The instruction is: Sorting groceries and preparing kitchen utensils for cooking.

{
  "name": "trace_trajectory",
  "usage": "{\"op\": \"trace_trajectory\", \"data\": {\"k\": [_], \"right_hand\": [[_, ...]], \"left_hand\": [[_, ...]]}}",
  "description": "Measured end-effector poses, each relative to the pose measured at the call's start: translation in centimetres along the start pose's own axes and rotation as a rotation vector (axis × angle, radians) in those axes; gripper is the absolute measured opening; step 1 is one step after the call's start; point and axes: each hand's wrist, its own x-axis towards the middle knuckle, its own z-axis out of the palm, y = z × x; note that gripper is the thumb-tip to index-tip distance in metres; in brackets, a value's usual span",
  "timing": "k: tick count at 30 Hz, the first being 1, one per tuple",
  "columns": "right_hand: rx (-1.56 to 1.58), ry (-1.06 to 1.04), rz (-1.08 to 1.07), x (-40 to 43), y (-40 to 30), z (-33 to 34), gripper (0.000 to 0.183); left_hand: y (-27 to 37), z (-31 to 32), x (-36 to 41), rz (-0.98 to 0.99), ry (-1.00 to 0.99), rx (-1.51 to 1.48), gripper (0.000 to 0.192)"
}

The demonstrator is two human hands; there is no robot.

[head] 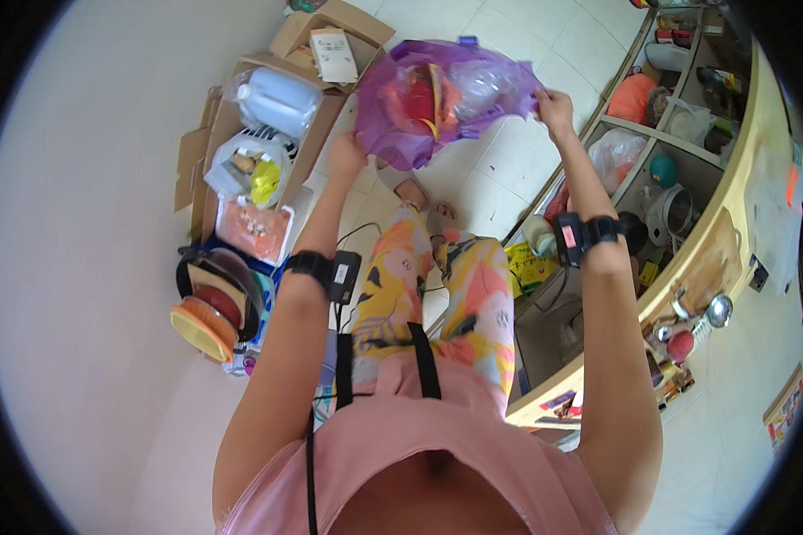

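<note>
A purple translucent plastic bag (472, 127) is stretched between my two hands above the tiled floor. Red and orange items and crumpled clear plastic (485, 83) show inside or through it; which is not plain. My left hand (349, 152), somewhat blurred, grips the bag's lower left edge. On the right, my right hand (554, 110) pinches the bag's edge between thumb and fingers.
Cardboard boxes (322, 134) at the left hold a pale blue plastic jug (282, 100) and a white basket (284, 157). Pans and bowls (221, 304) stand nearer on that side. A compartmented cabinet (686, 157) with pots and bags lines the right. My sandalled feet are below the bag.
</note>
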Motion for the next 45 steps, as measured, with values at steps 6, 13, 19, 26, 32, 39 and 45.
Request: {"op": "trace_trajectory", "data": {"k": [6, 13, 19, 26, 32, 39, 45], "right_hand": [[0.538, -0.150, -0.025, 5.8, 4.5, 11.9, 0.035], [-1.097, -0.472, -0.632, 3.3, 25.4, 26.9, 0.045], [-1.308, -0.447, -0.854, 4.6, 31.4, 29.8, 0.046], [-0.281, -0.968, -0.271, -3.6, 17.5, 11.7, 0.079], [-0.138, -0.995, -0.242, -7.3, 0.4, -0.5, 0.080], [-0.850, -0.128, -0.837, -10.9, -12.6, -2.2, 0.066], [-0.476, 0.387, -0.766, -10.3, -12.2, -3.2, 0.061]], "left_hand": [[-7.6, 4.7, 5.0, -0.327, -0.056, -0.476, 0.030], [-7.4, 8.4, 3.8, -0.282, 0.297, -1.012, 0.064], [-10.6, 21.6, -3.6, -0.465, -0.373, -0.739, 0.038], [3.2, 17.4, -3.7, 0.508, -0.334, 0.160, 0.069], [13.3, 5.9, 0.2, 0.853, -0.355, -0.124, 0.046], [19.0, 1.2, 0.9, 0.105, -0.181, -0.431, 0.046], [23.5, -5.2, -0.2, -0.967, -0.889, -1.307, 0.058]]}}
